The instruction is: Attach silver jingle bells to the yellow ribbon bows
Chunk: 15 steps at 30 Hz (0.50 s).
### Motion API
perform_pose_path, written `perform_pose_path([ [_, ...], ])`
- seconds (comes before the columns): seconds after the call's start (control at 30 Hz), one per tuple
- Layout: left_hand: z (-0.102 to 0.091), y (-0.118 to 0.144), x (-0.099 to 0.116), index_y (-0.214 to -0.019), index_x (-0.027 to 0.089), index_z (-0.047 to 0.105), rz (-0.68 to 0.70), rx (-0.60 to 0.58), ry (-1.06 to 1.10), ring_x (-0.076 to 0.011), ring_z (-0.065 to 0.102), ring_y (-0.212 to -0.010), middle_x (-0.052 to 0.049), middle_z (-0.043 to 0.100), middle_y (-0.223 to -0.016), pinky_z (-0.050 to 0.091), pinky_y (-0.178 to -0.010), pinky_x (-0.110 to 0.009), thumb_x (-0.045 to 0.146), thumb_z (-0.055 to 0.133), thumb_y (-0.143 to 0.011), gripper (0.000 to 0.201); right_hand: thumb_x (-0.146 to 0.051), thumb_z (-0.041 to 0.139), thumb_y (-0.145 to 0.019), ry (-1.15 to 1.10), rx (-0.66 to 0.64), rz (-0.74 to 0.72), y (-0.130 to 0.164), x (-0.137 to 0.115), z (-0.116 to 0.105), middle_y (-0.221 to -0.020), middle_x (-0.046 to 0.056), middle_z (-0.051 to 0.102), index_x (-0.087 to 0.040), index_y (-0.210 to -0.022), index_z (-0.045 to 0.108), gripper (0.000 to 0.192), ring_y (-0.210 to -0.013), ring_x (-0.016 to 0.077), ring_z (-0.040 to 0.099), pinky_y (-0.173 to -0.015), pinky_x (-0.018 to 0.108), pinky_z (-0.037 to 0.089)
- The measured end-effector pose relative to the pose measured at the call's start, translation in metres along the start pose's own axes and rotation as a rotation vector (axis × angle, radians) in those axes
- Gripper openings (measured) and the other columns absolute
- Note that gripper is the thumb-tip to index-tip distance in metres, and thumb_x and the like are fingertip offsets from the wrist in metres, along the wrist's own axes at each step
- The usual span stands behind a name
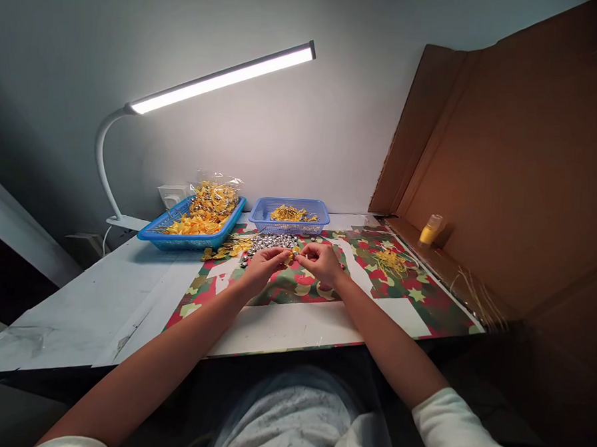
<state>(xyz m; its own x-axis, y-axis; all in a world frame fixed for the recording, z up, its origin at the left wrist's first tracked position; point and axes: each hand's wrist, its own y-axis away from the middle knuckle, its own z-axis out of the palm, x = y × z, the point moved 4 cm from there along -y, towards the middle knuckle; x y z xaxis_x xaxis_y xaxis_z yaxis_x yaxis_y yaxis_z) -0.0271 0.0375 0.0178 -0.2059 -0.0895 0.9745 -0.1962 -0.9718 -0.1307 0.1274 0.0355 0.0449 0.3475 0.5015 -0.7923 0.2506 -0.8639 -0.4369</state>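
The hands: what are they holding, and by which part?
Both the left hand and right hand pinch a small yellow piece between their fingertips; the exact part cannot be told.

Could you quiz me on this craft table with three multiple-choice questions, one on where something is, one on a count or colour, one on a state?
1. Where is the small yellow bottle?
A. In a basket
B. On the ledge by the cardboard wall, to the right
C. Under the lamp's base

2. How many blue baskets stand at the back of the table?
A. One
B. Two
C. Four

3. What state is the desk lamp in?
A. Lit
B. Off
C. Lying flat on the table

Answers: 1 B, it stands against the cardboard. 2 B, a larger basket and a smaller basket sit side by side. 3 A, its bar glows white above the left hand and right hand.
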Motion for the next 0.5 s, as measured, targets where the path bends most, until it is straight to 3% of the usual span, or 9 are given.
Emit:
perform_pose_path([
  [0.23,-0.0009,0.0017,0.0027,-0.081,0.017,0.073,0.083,0.03,-0.135,-0.0155,0.061,-0.068,-0.004,0.071,-0.073,0.047,-0.066,-0.027,0.041,0.081,-0.059,0.034,-0.041,0.058,-0.075,0.031,-0.025,-0.008,0.0004,-0.0005,0.0031,-0.055,-0.003,0.045,-0.018,-0.056,0.05,0.031,-0.053,0.0093,0.038,-0.051,0.024,0.027],
  [0.5,-0.0016,0.0007,0.0031,-0.084,0.016,0.073,0.075,0.032,-0.1,-0.0179,0.064,-0.071,-0.007,0.073,-0.077,0.047,-0.066,-0.029,0.04,0.081,-0.059,0.036,-0.043,0.049,-0.078,-0.1,-0.098,0.08,-0.0025,0.007,0.0105,-0.053,-0.003,0.044,-0.017,-0.056,0.054,0.034,-0.053,0.0105,0.039,-0.051,0.024,0.03],
])
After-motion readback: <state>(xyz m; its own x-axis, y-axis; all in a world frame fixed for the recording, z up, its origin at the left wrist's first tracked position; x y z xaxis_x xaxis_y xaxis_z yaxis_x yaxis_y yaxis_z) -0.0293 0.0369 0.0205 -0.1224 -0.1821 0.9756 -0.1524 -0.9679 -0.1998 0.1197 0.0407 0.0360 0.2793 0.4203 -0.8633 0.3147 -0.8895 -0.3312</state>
